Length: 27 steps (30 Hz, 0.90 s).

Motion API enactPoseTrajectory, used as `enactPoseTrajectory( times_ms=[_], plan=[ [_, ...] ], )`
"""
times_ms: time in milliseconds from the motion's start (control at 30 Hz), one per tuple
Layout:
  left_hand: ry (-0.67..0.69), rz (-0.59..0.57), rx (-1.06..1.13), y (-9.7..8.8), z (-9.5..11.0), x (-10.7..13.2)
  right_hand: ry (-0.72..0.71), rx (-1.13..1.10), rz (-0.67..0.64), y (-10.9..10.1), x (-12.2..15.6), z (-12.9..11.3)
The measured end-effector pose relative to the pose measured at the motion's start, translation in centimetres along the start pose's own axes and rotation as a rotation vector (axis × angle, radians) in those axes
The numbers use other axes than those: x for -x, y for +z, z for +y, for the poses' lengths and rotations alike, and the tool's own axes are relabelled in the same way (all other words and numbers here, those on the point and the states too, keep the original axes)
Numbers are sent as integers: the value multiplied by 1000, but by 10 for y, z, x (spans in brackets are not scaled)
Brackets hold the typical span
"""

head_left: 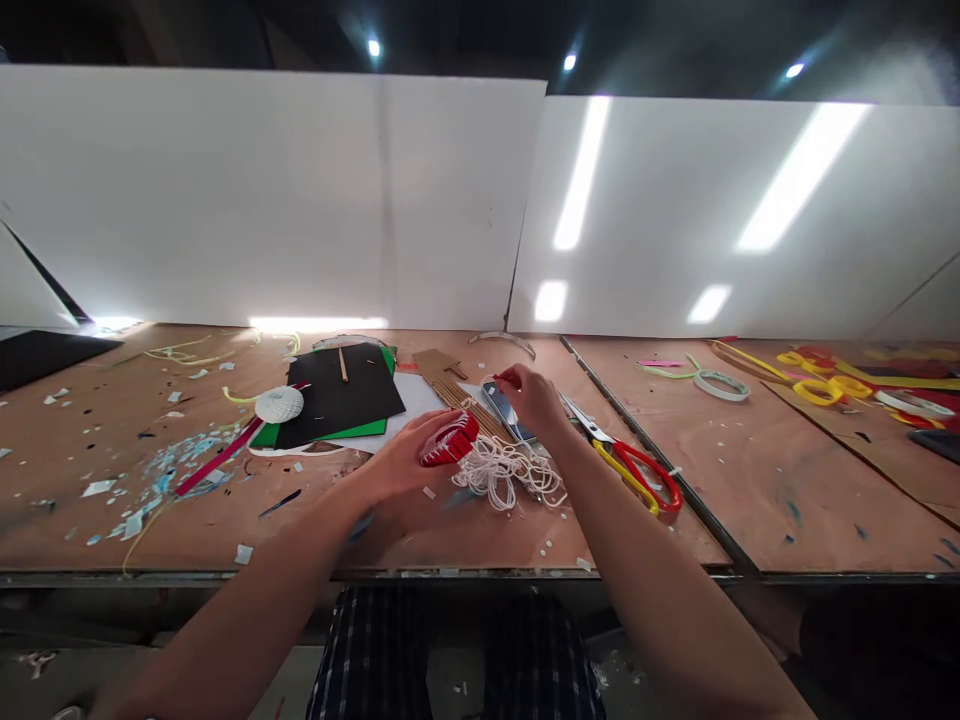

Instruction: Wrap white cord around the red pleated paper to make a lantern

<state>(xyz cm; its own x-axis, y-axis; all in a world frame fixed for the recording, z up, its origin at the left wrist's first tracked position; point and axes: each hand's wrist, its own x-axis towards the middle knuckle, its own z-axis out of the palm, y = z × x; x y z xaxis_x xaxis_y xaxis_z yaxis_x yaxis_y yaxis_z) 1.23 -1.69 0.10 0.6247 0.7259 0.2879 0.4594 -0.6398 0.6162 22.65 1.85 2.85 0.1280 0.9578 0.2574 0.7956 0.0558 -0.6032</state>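
Observation:
My left hand (399, 452) is wrapped around a small red piece (451, 440) with white cord stitched or wound over it. A loose heap of white cord (510, 472) lies just right of that piece, on the table. Above the heap, my right hand (531, 396) is raised with its fingertips pinched together. A tiny bit of red shows at those fingertips, too small to name. Beneath the right hand lies a phone (501, 408), partly covered by it. Scissors (626, 455) with red and yellow handles rest beside my right forearm.
Brown strips (457, 392) lie behind the cord. Black sheet (341, 390) and green sheet (352, 431) are stacked to the left, near a white woven disc (279, 404) on a magenta strip (219, 460). A tape roll (721, 385) sits right. White panels (300, 200) stand behind the table.

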Motion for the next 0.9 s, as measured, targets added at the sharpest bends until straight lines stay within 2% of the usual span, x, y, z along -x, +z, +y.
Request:
enactPoseTrajectory(
  times_ms=[67,167,233,300,367,433,533,633,767,900],
  plan=[
    [29,-25,38,3,2,3,-17,-257,40,-3,-10,-15],
    [25,-47,80,10,1,4,38,-697,-65,-9,-17,-44],
    [-17,-37,105,13,-4,3,39,-816,-142,-13,-13,-62],
    [-76,10,131,15,-12,1,-44,-774,-150,-17,-2,-73],
    [-144,100,164,16,-19,-1,-155,-698,-152,-18,11,-74],
    [-203,202,202,15,-24,-1,-217,-617,-132,-15,20,-66],
    [-238,337,323,12,-21,0,-226,-462,-112,-6,28,-49],
    [-192,392,416,11,-14,2,-244,-451,-112,1,32,-45],
    [-117,400,432,11,-9,1,-305,-536,-93,-1,40,-57],
    [-28,407,393,9,-8,1,-365,-431,25,-3,51,-66]
  ],
)
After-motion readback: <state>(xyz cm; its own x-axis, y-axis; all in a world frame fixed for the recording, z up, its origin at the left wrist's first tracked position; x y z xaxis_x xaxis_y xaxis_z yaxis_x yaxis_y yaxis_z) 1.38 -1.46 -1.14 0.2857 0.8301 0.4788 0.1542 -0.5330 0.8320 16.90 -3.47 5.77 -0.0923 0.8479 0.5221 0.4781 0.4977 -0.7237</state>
